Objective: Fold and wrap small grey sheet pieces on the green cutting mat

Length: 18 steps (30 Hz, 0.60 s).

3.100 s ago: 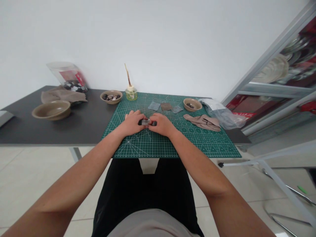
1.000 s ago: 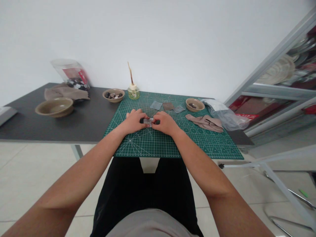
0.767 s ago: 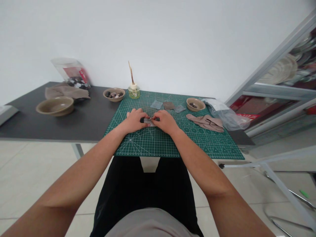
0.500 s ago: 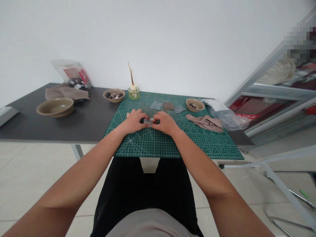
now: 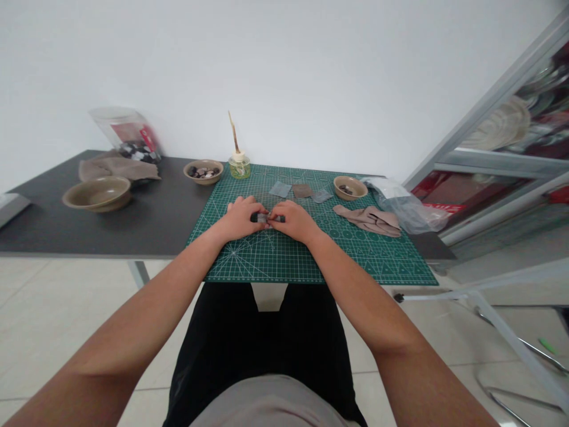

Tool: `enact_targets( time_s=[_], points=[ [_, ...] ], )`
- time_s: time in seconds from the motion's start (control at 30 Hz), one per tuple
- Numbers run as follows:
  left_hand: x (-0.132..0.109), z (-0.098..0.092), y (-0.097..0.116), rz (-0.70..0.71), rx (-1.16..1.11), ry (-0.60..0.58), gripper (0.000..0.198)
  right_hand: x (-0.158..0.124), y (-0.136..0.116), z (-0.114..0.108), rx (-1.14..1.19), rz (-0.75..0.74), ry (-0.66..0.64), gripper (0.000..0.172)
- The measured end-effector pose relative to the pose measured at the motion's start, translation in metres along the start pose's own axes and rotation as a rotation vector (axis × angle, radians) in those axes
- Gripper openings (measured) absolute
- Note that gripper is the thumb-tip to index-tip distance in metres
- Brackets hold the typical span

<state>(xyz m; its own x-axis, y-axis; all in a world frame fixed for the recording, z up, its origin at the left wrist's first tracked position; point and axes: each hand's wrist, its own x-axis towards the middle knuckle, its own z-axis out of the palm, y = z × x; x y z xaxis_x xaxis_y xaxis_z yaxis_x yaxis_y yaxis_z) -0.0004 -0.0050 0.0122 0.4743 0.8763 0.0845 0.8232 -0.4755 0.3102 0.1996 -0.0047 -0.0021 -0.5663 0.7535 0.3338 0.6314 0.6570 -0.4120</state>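
Observation:
My left hand (image 5: 242, 218) and my right hand (image 5: 293, 220) meet over the green cutting mat (image 5: 293, 261). Between them they pinch a small object with dark ends and a greyish middle (image 5: 262, 218); its kind is too small and too covered to tell. The left fingers close on its dark left end, and the right fingertips press near the middle and the right end. Just beyond the hands lie two grey-blue square sheets (image 5: 281, 189) and a brown square (image 5: 302, 190) between them.
A bowl with a few dark pieces (image 5: 350, 193), a crumpled cloth (image 5: 371, 220) and a clear plastic bag (image 5: 406, 207) are on the right. Leftward stand a pebble-filled bowl (image 5: 204, 180), a jar with a stick (image 5: 240, 166), another bowl (image 5: 98, 200) and a clear container (image 5: 127, 133).
My right fingers have shifted slightly left, covering more of the object's greyish middle. The left hand keeps its hold; the whole view has shifted a little.

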Motion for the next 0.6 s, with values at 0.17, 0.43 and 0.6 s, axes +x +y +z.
enact_targets(
  time_s=[0.17,0.43,0.6],
  points=[
    [-0.001,0.002,0.002,0.036,0.043,0.04,0.033,0.001,-0.002,0.003,0.024,0.013,0.046,0.007],
    [-0.002,0.001,0.0,0.033,-0.029,0.056,0.024,0.0,0.007,0.006,0.053,0.087,0.127,0.033],
    [-0.001,0.0,-0.005,0.055,-0.152,0.108,0.018,0.001,0.013,0.007,0.008,0.06,0.017,0.03]
  ],
)
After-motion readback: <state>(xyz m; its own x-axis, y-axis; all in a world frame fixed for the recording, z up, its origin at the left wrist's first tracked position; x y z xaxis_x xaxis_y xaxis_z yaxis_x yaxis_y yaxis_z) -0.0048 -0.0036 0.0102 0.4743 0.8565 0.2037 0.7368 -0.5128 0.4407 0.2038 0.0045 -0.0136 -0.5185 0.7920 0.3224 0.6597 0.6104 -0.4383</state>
